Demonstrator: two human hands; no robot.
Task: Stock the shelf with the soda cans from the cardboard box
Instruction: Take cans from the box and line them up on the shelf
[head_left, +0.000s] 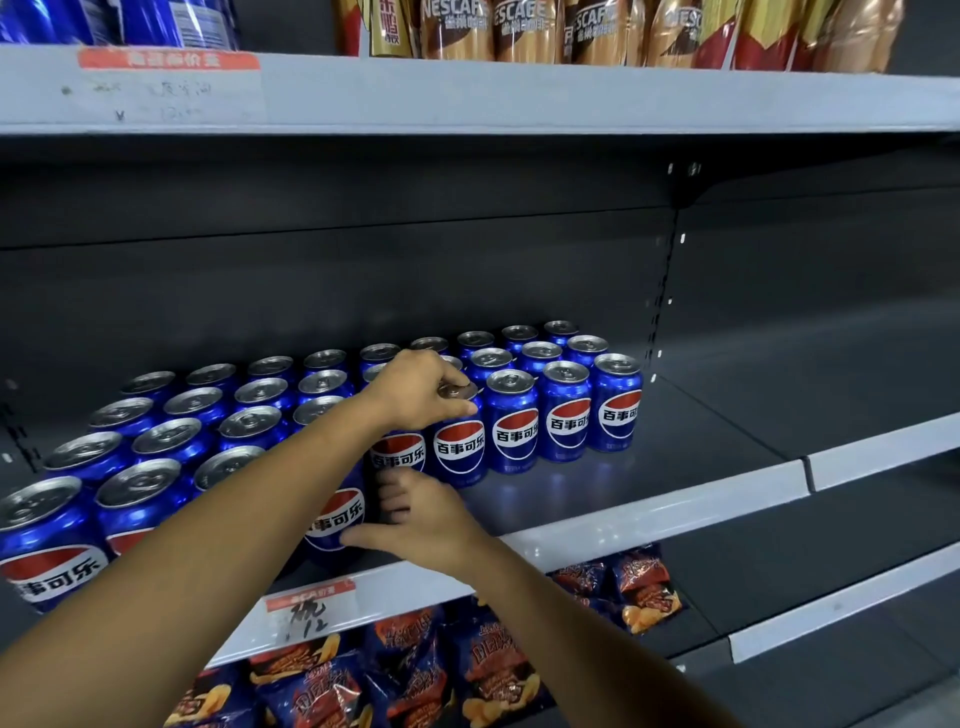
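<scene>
two hands (415, 457) set blue cans on a shelf (649, 512).
left hand (415, 389) grips the top of a front-row can (460, 452); right hand (421, 519), just below, holds its neighbour (335, 519) by thumb and fingers.

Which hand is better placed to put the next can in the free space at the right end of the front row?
Probably the right hand: it is low at the shelf edge, nearer the free side. The left hand grips a can top.
</scene>
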